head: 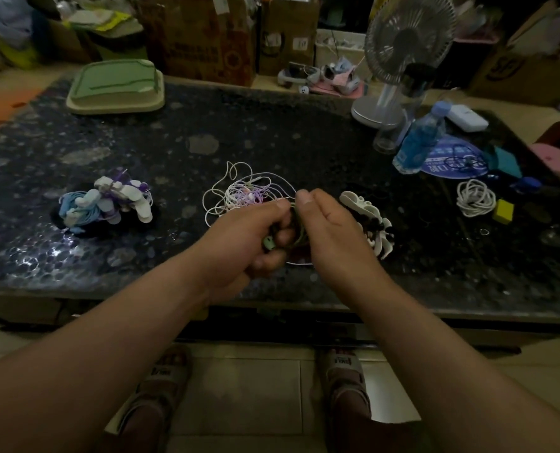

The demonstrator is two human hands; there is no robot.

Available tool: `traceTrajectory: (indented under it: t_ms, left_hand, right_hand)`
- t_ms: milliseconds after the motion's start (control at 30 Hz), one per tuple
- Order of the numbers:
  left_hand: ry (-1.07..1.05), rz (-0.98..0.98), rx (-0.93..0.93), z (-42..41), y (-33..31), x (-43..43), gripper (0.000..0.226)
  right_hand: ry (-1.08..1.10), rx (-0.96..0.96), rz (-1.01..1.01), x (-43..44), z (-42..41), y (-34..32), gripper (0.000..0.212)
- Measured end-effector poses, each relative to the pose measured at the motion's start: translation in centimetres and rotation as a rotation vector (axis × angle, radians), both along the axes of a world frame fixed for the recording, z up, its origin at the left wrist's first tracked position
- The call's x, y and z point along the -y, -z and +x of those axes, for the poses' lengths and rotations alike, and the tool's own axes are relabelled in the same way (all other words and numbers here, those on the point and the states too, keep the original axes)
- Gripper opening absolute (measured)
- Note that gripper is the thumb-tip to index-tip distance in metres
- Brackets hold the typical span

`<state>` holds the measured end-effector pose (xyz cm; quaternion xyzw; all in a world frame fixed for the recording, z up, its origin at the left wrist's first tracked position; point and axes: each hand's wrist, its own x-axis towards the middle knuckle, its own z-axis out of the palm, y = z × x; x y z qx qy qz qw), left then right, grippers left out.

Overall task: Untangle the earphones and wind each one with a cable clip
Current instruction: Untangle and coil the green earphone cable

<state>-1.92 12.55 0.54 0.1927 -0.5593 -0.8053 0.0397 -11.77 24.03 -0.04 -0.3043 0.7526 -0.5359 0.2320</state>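
left hand (255,233) curled around green earphone (268,245) | right hand (330,230) pinched its cord | tangled earphones (239,194) at 12 o'clock on tabletop (272,132)

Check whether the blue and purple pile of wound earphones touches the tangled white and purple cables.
Apart. Head view shows dark tabletop between the blue and purple earphone pile and the white and purple cable tangle.

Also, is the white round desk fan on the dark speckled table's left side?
No, the white desk fan stands at the table's far right edge.
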Motion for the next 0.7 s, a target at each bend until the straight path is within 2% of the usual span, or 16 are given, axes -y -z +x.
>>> traceTrajectory:
  t_ms: [133, 267, 433, 567, 700]
  left_hand:
    - [-0.072, 0.016, 0.012, -0.3, 0.3, -1.3, 0.034]
    - [-0.059, 0.076, 0.027, -0.3, -0.1, -1.4, 0.032]
    - [0.010, 0.226, -0.006, 0.1, -0.7, -1.0, 0.033]
    - [-0.023, 0.220, 0.001, -0.3, -0.2, -1.3, 0.034]
    - [-0.105, 0.149, 0.022, -0.8, 0.0, -2.0, 0.035]
  right_hand:
    - [0.113, -0.130, -0.018, 0.6, 0.5, 0.1, 0.040]
    - [0.113, -0.217, -0.062, 0.9, 0.4, 0.5, 0.039]
    - [0.091, -0.094, -0.128, 0.8, 0.5, 0.2, 0.041]
    - [0.180, -0.025, -0.123, 1.1, 0.8, 0.3, 0.051]
    - [0.261, -0.093, -0.075, 1.6, 0.7, 0.9, 0.056]
